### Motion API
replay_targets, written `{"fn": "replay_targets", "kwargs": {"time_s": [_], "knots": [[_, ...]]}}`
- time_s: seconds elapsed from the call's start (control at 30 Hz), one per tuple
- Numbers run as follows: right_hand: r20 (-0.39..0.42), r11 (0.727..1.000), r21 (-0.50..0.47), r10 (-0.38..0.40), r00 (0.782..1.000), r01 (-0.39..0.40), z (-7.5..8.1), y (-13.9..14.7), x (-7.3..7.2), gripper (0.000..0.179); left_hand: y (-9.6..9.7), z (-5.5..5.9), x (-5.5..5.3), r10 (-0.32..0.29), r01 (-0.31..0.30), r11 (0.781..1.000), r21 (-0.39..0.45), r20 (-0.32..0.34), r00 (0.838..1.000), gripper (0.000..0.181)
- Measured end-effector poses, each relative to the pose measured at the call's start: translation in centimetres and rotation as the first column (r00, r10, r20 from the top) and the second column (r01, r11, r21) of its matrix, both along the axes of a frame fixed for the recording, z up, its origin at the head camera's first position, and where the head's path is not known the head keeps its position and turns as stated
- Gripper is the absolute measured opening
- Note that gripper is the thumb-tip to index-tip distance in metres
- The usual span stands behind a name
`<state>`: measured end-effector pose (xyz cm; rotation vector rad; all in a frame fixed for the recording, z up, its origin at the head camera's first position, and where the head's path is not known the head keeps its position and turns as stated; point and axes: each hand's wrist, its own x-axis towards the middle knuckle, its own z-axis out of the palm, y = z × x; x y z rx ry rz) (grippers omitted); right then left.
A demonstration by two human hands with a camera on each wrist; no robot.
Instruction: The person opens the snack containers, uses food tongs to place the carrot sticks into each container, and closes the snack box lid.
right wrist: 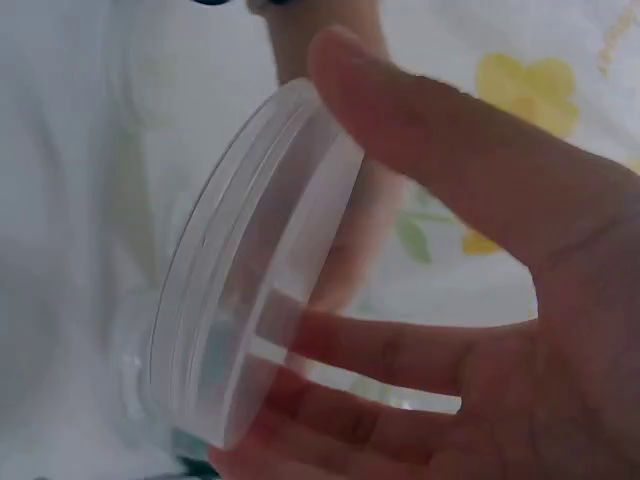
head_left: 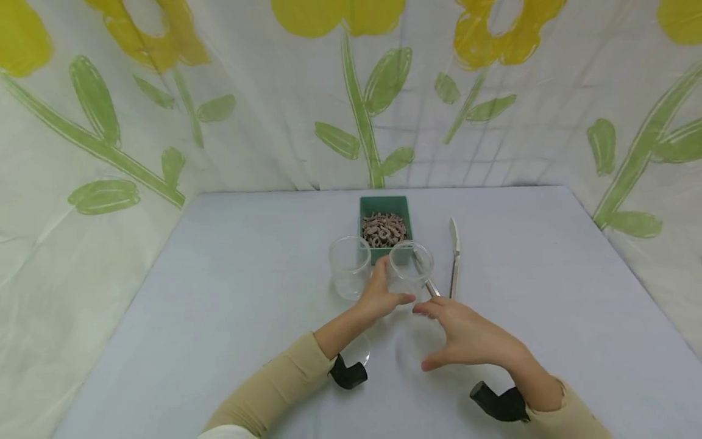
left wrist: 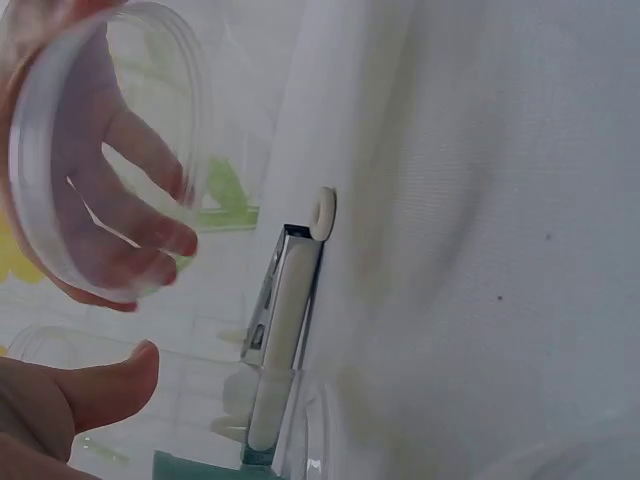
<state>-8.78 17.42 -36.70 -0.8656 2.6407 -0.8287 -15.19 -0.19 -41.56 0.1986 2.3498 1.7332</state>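
Note:
My left hand (head_left: 378,296) is around a clear plastic jar (head_left: 411,268), thumb (left wrist: 115,390) on the near side and fingers on the far side. The jar stands upright on the table. In my right hand (head_left: 466,332) is a clear round lid (right wrist: 240,270), held by its edge between thumb and fingers. It is tilted on its side, just to the right of and nearer than the jar. A second clear jar (head_left: 350,268) stands open to the left of my left hand. Another clear lid (head_left: 359,349) lies on the table, partly hidden under my left wrist.
Behind the jars sits a green tray (head_left: 384,204) with many small brown ring-like pieces (head_left: 384,228). Metal tongs (head_left: 455,262) lie spread to the right, one arm partly behind the jar. A curtain with painted flowers (head_left: 247,122) hangs beyond the table.

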Motion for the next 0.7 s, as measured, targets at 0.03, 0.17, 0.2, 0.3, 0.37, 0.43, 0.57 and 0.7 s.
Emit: {"fn": "replay_targets", "kwargs": {"time_s": [0.03,0.17,0.2,0.3,0.37,0.43,0.57,0.7], "knots": [[0.001,0.999,0.029,-0.015,1.0,0.015,-0.5,-0.5,0.0,0.075,0.0,-0.1,0.0,0.006,-0.006,1.0,-0.003,0.003,1.0,0.082],[0.012,0.991,0.104,-0.081,0.997,0.08,-2.3,-2.2,0.3,0.078,0.1,-0.2,0.2,0.027,-0.026,0.999,-0.023,0.017,0.999,0.086],[0.011,0.99,0.113,-0.088,0.996,0.086,-2.6,-2.5,0.4,0.079,0.1,-0.2,0.3,0.03,-0.029,0.999,-0.028,0.023,0.999,0.086],[-0.018,0.988,0.123,-0.093,0.995,0.095,-3.4,-3.4,0.6,0.081,0.2,-0.3,0.3,0.035,-0.034,0.998,-0.044,0.031,0.999,0.087],[-0.04,0.987,0.124,-0.097,0.994,0.101,-3.6,-3.8,0.6,0.082,0.2,-0.3,0.2,0.038,-0.036,0.998,-0.047,0.037,0.999,0.087],[-0.058,0.987,0.123,-0.096,0.994,0.103,-3.8,-4.2,0.6,0.081,0.3,-0.3,0.1,0.04,-0.038,0.998,-0.044,0.045,0.998,0.087],[-0.055,0.985,0.143,-0.092,0.994,0.099,-4.2,-4.7,0.7,0.079,0.3,-0.4,0.2,0.046,-0.044,0.998,-0.04,0.051,0.998,0.088],[-0.055,0.976,0.186,-0.101,0.993,0.11,-4.2,-4.5,0.9,0.083,-0.1,-0.3,0.6,0.045,-0.044,0.998,-0.033,0.026,0.999,0.095]]}}
